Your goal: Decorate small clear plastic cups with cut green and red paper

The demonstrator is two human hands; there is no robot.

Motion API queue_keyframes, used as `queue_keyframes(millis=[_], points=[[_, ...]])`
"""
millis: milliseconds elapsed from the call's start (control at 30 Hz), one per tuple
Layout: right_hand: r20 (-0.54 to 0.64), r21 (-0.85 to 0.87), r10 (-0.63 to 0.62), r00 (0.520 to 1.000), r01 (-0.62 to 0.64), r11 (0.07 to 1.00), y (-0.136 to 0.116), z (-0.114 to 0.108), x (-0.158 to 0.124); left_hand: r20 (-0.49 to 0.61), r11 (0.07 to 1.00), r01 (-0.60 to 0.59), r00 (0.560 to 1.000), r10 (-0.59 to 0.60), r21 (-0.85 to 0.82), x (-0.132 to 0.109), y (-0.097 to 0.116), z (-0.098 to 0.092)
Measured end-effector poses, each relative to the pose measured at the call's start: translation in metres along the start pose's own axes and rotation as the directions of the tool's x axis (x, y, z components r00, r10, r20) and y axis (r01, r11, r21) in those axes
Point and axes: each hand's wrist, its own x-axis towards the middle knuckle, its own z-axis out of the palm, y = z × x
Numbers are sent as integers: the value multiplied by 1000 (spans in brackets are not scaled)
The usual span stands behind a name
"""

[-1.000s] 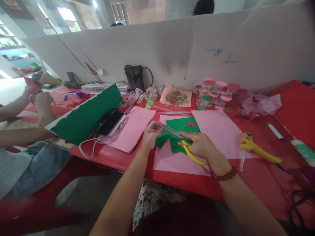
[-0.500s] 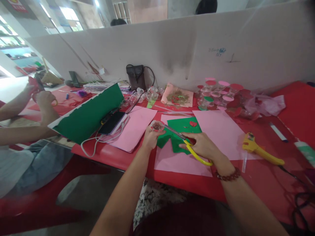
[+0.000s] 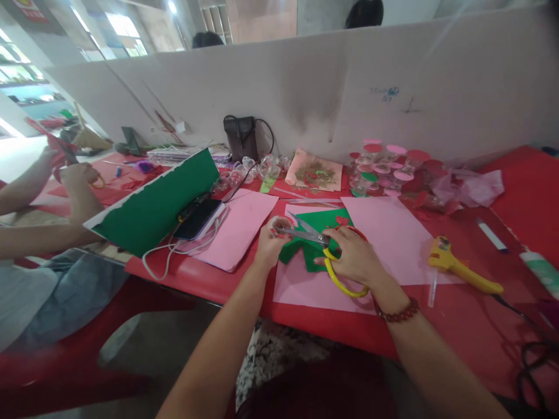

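Observation:
My left hand (image 3: 269,243) is closed around a small clear plastic cup (image 3: 282,226) with a red rim, its round opening turned toward me. In my right hand (image 3: 353,256) is a pair of scissors (image 3: 336,273) with yellow handles. The blades are spread, and their tips are at the cup's rim; whether they touch it I cannot tell. Beneath both hands lies a green paper sheet (image 3: 312,256) with a jagged cut edge, on top of pink paper (image 3: 323,294). Red paper scraps (image 3: 342,221) rest on the green sheet.
To the right lies a yellow glue gun (image 3: 463,267), with a marker (image 3: 492,235) beyond it. Stacked clear cups with coloured discs (image 3: 384,169) stand at the back. Leftward are a phone (image 3: 198,219), a folded green board (image 3: 157,201) and another person's hand (image 3: 78,174).
The scissors' blades have opened wider and the yellow handles have spread apart. My right hand has shifted slightly left. The cup in my left hand stays nearly in place.

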Motion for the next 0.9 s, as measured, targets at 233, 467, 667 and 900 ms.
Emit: queue_keyframes(millis=[233,467,667,900], points=[[10,54,-1,1000,1,999,1,6,2,54,999,50,997,-49,-21,-4,-1,6],[11,37,18,1000,-18,999,-4,9,4,143,991,133,982,-127,-29,-9,-2,15],[9,31,28,1000,-28,999,-5,8,5,146,986,163,977,-155,-45,-9,-2,16],[13,24,37,999,-37,999,-7,6,5,169,968,238,960,-223,-76,-9,-1,14]])
